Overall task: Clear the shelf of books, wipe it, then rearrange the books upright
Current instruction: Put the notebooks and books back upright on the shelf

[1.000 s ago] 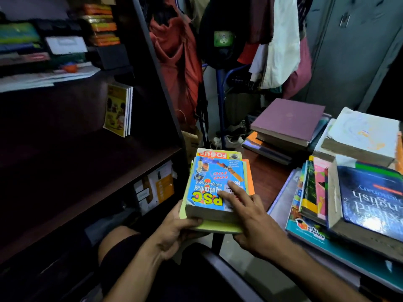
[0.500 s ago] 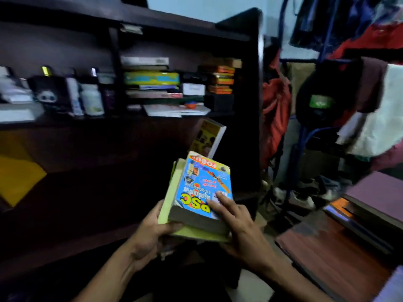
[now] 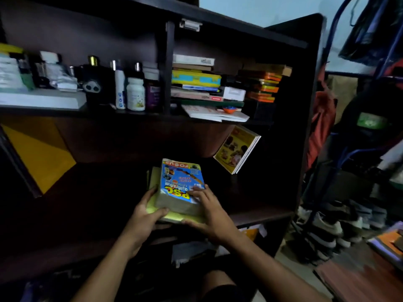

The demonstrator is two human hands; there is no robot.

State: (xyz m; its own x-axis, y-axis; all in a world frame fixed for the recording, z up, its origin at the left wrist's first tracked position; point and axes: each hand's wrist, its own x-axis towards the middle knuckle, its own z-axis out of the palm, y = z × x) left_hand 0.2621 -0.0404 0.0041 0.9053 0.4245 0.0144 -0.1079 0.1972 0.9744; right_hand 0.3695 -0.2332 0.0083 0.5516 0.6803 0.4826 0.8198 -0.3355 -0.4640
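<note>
A thick blue book marked PSC (image 3: 181,182) lies flat on top of a thin yellow-green book (image 3: 153,182). Both are held over the front part of the dark wooden shelf (image 3: 257,214). My left hand (image 3: 144,216) grips the stack's left near corner, thumb on top of the yellow-green book. My right hand (image 3: 210,211) holds the right near side, its fingers laid over the blue cover. A few thin yellow books (image 3: 236,149) stand leaning against the shelf's right wall.
The upper shelf carries bottles (image 3: 135,92) on the left and stacked boxes and books (image 3: 196,81) on the right. A yellow cloth (image 3: 41,155) lies at the shelf's left. Clothes (image 3: 320,127) hang to the right, shoes (image 3: 327,229) sit on the floor, and a table edge (image 3: 370,277) shows at lower right.
The view swung left from the table of books to the shelf. Both hands carried the two-book stack from beside the table to the shelf's front part.
</note>
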